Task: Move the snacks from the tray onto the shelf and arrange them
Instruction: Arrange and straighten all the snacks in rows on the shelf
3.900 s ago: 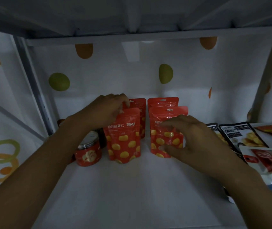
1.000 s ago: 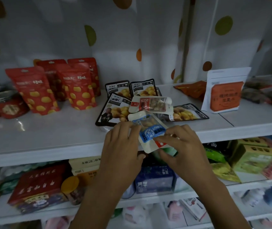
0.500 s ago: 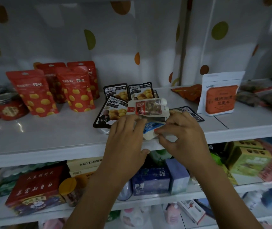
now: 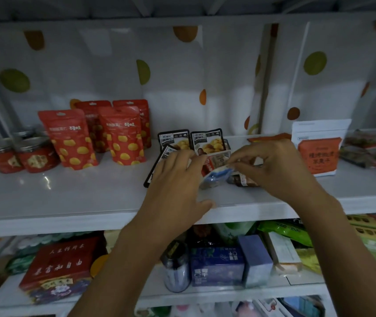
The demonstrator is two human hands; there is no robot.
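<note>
Pinching the blue packet (image 4: 216, 178) just in front of the black packs (image 4: 207, 139), the right hand (image 4: 276, 170) seems to stand it upright, while the left hand (image 4: 178, 179), fingers nearly straight, steadies them.

Glossy white shelf (image 4: 72, 195), shiny plastic pouches (image 4: 126, 138)

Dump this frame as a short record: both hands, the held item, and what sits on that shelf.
left hand: fingers straight, laid over the packets
right hand: pinches top edge of blue-white packet
blue-white packet: tilted, lower edge seemingly on shelf, in front of red-white packet
black packets: behind the hands, one partly under left hand
red pouches: four, upright, left of black packets
jars: far left
white-orange pouch: upright, right of hands
tray: not in view
</note>
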